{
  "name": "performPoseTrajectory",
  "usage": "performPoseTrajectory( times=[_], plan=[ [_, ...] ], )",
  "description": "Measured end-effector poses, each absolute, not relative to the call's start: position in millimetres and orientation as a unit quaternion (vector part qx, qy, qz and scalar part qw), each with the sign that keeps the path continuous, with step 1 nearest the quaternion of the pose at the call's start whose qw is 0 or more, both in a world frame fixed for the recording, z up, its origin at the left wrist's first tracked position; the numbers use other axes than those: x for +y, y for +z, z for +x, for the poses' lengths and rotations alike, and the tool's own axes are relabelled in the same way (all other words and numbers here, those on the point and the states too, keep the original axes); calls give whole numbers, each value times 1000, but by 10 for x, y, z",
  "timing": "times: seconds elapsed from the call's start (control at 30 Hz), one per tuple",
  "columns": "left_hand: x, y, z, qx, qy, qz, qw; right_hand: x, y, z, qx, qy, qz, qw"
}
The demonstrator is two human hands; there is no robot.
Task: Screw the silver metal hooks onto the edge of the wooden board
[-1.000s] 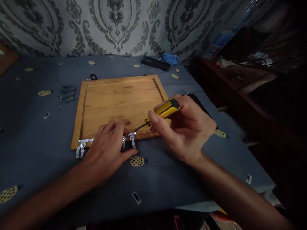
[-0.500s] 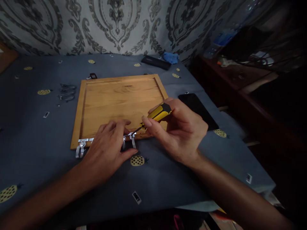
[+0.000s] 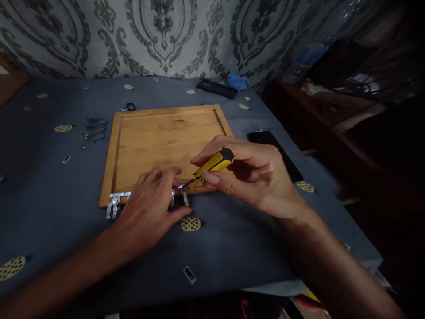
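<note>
A wooden board (image 3: 156, 141) with a raised frame lies flat on the table. Along its near edge runs a metal strip with spring clips (image 3: 114, 203). My left hand (image 3: 149, 206) lies over the middle of this strip, fingers on the board's side and thumb in front, gripping it and hiding part of it. In my right hand (image 3: 257, 175) a yellow-and-black screwdriver (image 3: 214, 165) is held between thumb and fingers. Its shaft slants down left, with the tip at the strip's right end by the last clip (image 3: 186, 198).
Several small metal hooks (image 3: 94, 128) lie left of the board. A black phone-like slab (image 3: 275, 150) rests at the right. Behind stand a dark case (image 3: 217, 88) and a blue cloth (image 3: 237, 82). The patterned tablecloth (image 3: 232, 252) drops off at the right and front edges.
My right hand has turned around the screwdriver, its fingers now further forward along the handle, which sits slightly lower. The tip stays at the strip. My left hand keeps its place.
</note>
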State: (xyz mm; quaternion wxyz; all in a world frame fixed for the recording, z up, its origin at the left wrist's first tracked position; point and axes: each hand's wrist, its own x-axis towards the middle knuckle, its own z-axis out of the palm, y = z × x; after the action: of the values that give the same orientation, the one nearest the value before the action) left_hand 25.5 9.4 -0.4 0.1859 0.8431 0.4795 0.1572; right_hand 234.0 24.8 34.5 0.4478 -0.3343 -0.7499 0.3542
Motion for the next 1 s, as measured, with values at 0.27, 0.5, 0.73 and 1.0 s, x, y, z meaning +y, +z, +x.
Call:
performPoseTrajectory(
  times=[0.27,0.5,0.73,1.0],
  plan=[
    [99,11,264,486,149,843,174,237,144,2128,-690,198,-404,568],
    [96,1,255,484,152,843,179,124,175,2128,-658,98,-414,622],
    [90,-2,245,481,158,844,180,130,192,2113,-666,124,-448,584],
    [93,6,254,476,154,846,182,158,110,2104,-671,140,-445,577]
  ],
)
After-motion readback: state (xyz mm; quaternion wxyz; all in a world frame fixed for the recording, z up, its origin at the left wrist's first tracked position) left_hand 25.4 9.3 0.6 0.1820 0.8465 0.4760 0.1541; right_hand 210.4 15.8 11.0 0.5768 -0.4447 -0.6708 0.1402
